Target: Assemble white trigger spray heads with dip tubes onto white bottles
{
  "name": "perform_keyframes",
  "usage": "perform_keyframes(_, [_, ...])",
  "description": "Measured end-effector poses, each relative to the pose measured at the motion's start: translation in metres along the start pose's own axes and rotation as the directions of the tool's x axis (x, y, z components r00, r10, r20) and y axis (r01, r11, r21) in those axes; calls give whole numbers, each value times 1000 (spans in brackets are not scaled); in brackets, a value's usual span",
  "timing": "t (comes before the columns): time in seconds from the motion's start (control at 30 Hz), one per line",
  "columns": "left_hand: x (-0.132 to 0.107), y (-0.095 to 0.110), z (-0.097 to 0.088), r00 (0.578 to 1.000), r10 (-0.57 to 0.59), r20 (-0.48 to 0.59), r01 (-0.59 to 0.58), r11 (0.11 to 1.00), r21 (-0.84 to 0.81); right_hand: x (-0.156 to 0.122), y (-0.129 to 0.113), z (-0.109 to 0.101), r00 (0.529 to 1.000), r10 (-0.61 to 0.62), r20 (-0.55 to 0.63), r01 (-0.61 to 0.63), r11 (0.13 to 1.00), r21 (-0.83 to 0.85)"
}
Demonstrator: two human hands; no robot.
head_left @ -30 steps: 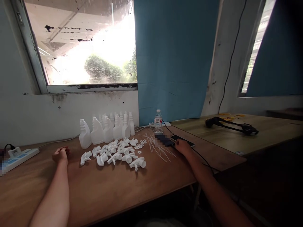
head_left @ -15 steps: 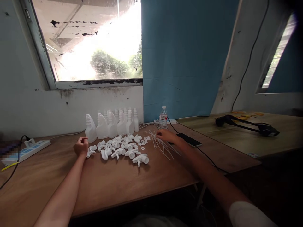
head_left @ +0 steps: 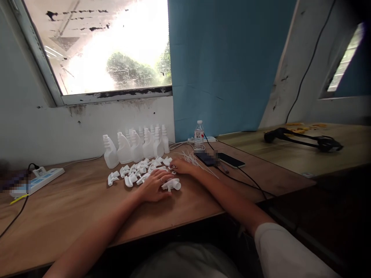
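Note:
My left hand (head_left: 158,185) lies open over the front of a pile of white trigger spray heads (head_left: 131,179), its fingers stretched to the right. Its fingertips are close beside one spray head (head_left: 174,184) at the pile's right end; whether they touch is not clear. My right hand (head_left: 181,166) is low over the small white washers (head_left: 173,173), fingers apart and pointing left; its fingertips are hard to make out. Thin white tubes (head_left: 199,161) lie loosely behind and right of that hand. Several white spray bottles (head_left: 125,150) without heads stand upright behind the pile.
A water bottle (head_left: 199,136) stands at the back, near a phone (head_left: 231,160) and a dark device (head_left: 205,157) with cables. A power strip (head_left: 48,180) lies at the left. On the adjoining table rests a black strap-like object (head_left: 301,142). The brown tabletop's edge (head_left: 171,226) runs in front.
My left hand has moved right from the pile's left end to its front right, and its fingers have opened. My right hand has moved left from the tubes to the washers. The view has shifted slightly.

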State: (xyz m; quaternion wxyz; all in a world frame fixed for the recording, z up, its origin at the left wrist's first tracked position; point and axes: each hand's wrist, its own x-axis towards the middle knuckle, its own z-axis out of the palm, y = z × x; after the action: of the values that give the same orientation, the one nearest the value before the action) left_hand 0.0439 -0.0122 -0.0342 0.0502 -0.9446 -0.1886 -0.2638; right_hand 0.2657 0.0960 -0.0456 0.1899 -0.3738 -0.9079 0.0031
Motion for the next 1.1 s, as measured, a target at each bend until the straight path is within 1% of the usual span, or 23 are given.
perform_keyframes(0.07, [3, 7, 10, 997, 41, 62, -39, 999, -30, 1, -1, 2, 1000, 23, -2, -23, 1000, 1])
perform_keyframes(0.13, [3, 10, 17, 996, 39, 74, -35, 998, -53, 2, -2, 2, 999, 48, -22, -48, 999, 5])
perform_keyframes(0.23, [2, 8, 21, 999, -30, 29, 33, 996, -82, 1, -6, -7, 994, 69, -84, -67, 997, 23])
perform_keyframes(0.3, [0, 4, 22, 994, -112, -8, 110, 986, -124, -1, -11, -16, 988, 74, -138, -67, 996, 51])
perform_keyframes(0.37, [-2, -1, 23, 967, -247, -58, 229, 949, -215, -2, -19, -25, 978, 71, -197, -54, 994, 93])
perform_keyframes(0.43, [-3, -7, 23, 917, -391, -85, 342, 877, -338, -3, -29, -33, 968, 61, -244, -29, 991, 134])
perform_keyframes(0.5, [-5, -14, 23, 873, -481, -85, 404, 809, -426, -5, -40, -36, 958, 37, -284, 19, 981, 191])
perform_keyframes(0.53, [-6, -18, 23, 861, -502, -79, 419, 789, -449, -7, -46, -37, 952, 20, -306, 53, 972, 230])
perform_keyframes(0.6, [-7, -23, 23, 849, -522, -76, 430, 769, -472, -13, -55, -35, 939, -15, -344, 129, 942, 310])
perform_keyframes(0.67, [-8, -27, 23, 844, -533, -66, 435, 751, -497, -19, -62, -30, 934, -35, -355, 172, 916, 363])
perform_keyframes(0.83, [-8, -28, 24, 852, -522, -36, 423, 728, -539, -25, -67, -21, 949, -58, -311, 171, 920, 351])
perform_keyframes(0.9, [-8, -27, 24, 857, -514, -28, 418, 726, -546, -23, -66, -19, 946, -114, -303, 216, 919, 331])
perform_keyframes(1.0, [-8, -26, 23, 857, -516, -20, 425, 727, -540, -21, -64, -21, 935, -231, -268, 314, 893, 324])
perform_keyframes(1.1, [-9, -26, 22, 855, -518, -20, 439, 744, -504, -22, -62, -22, 934, -258, -246, 336, 868, 365])
